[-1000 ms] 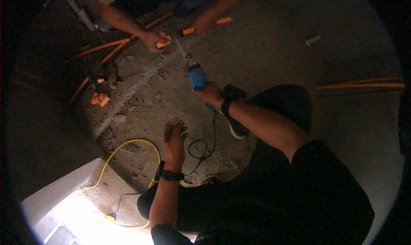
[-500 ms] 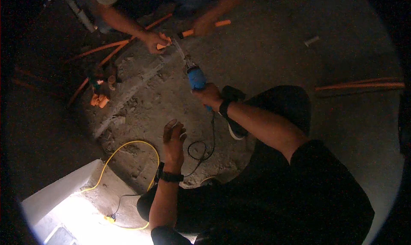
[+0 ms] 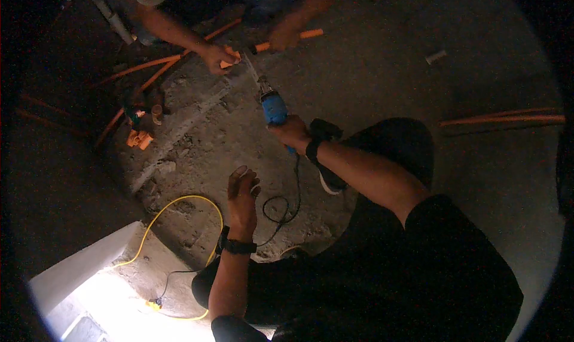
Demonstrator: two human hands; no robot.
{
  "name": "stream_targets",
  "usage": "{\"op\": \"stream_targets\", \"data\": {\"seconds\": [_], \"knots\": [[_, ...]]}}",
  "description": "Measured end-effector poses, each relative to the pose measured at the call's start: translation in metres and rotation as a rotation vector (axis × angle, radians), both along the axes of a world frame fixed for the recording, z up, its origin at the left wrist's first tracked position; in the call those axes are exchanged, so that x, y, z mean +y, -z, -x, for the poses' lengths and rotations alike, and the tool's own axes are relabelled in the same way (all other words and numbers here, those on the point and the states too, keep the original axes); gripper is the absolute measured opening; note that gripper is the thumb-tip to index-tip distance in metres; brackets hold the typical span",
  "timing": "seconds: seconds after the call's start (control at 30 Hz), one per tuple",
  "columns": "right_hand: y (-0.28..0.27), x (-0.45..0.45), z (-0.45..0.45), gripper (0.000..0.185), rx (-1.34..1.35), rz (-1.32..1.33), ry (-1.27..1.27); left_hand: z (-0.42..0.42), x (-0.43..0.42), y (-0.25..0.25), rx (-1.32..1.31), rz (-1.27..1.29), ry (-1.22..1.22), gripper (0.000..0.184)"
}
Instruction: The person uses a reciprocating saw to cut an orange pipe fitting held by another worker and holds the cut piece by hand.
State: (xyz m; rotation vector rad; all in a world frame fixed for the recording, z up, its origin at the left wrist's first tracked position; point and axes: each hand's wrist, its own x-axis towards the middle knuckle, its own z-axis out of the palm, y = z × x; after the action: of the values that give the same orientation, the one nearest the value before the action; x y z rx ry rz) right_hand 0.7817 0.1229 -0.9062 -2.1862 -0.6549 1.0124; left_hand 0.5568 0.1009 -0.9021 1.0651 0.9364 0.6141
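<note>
My right hand (image 3: 290,132) is closed around the body of a blue reciprocating saw (image 3: 275,108). Its long thin blade (image 3: 251,66) points away from me, the tip close to an orange piece (image 3: 229,58) in another person's hand (image 3: 215,60). That person's other hand (image 3: 284,36) grips an orange corrugated conduit (image 3: 311,33) with a dark end. Raised above the dirt floor, my left hand (image 3: 243,192) is empty, its fingers loosely bent and apart from the thumb. A dark cord (image 3: 298,180) runs from the saw's rear and loops on the floor.
More orange conduits (image 3: 158,73) lie at the upper left, others (image 3: 502,119) at the right. Orange boxes (image 3: 140,140) sit on the left. A yellow cable (image 3: 179,199) curves past a white ledge (image 3: 89,255) to a yellow connector (image 3: 154,305) in bright light.
The saw blade looks sharper now and its tip sits slightly higher beside the orange piece. The orange piece has shifted a little in the other person's hand. My left hand stays in place.
</note>
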Motion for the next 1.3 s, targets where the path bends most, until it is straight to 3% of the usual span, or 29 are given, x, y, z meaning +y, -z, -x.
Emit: {"op": "stream_targets", "data": {"seconds": [0.1, 0.2, 0.27, 0.37, 0.4, 0.47, 0.53, 0.6, 0.63, 0.7, 0.8, 0.87, 1.07, 1.13, 1.2, 1.23, 1.3], "knots": [[-0.003, 0.001, 0.002, 0.036, -0.007, 0.015, 0.017, 0.0, 0.0, 0.002, 0.003, 0.023, -0.015, 0.029], [-0.003, 0.002, 0.002, 0.034, -0.024, 0.048, 0.015, -0.001, 0.0, 0.008, 0.001, -0.116, 0.0, 0.029], [-0.002, 0.002, 0.0, 0.034, -0.015, 0.013, 0.002, -0.003, 0.001, 0.005, -0.07, 0.126, -0.062, 0.029], [-0.001, 0.001, -0.003, 0.033, 0.008, -0.028, -0.01, -0.004, 0.002, 0.0, -0.016, -0.015, -0.02, 0.029], [-0.002, 0.002, -0.003, 0.033, 0.021, -0.032, -0.009, -0.005, 0.002, 0.0, -0.015, -0.016, -0.022, 0.029], [0.005, 0.003, -0.006, 0.034, 0.027, -0.032, -0.012, -0.007, 0.004, -0.001, -0.081, 0.236, -0.098, 0.029], [0.02, 0.0, -0.01, 0.034, 0.031, -0.033, -0.01, -0.006, 0.002, -0.002, -0.024, 0.104, -0.064, 0.029], [0.029, -0.006, -0.012, 0.035, -0.461, -0.466, -0.348, -0.006, 0.001, -0.001, 0.033, -0.029, -0.029, 0.029], [0.034, -0.006, -0.014, 0.035, -0.46, -0.466, -0.347, -0.006, 0.001, 0.0, 0.016, 0.05, -0.04, 0.029], [0.003, 0.0, -0.005, 0.034, 0.041, -0.027, 0.015, -0.005, 0.003, 0.002, -0.001, 0.13, -0.051, 0.029], [0.006, 0.0, -0.01, 0.033, 0.134, -0.089, 0.003, -0.005, 0.002, 0.002, -0.118, 0.27, -0.091, 0.029], [0.01, 0.0, -0.011, 0.032, 0.105, -0.08, -0.001, -0.005, 0.001, 0.001, -0.037, 0.021, -0.037, 0.031], [0.011, 0.002, -0.012, 0.031, 0.053, -0.057, -0.003, -0.009, 0.003, -0.006, -0.08, 0.285, -0.13, 0.03], [0.018, 0.002, -0.014, 0.031, 0.059, -0.08, -0.004, -0.008, 0.003, 0.0, -0.097, 0.267, -0.127, 0.03], [0.029, 0.002, -0.019, 0.032, -0.175, -0.235, -0.3, -0.008, 0.003, 0.0, -0.114, 0.248, -0.124, 0.029], [0.034, 0.001, -0.021, 0.032, -0.175, -0.235, -0.302, -0.008, 0.003, 0.0, -0.114, 0.234, -0.12, 0.029], [0.002, 0.004, -0.01, 0.032, 0.126, -0.042, 0.003, -0.009, 0.002, -0.001, -0.114, 0.22, -0.116, 0.03]]}}
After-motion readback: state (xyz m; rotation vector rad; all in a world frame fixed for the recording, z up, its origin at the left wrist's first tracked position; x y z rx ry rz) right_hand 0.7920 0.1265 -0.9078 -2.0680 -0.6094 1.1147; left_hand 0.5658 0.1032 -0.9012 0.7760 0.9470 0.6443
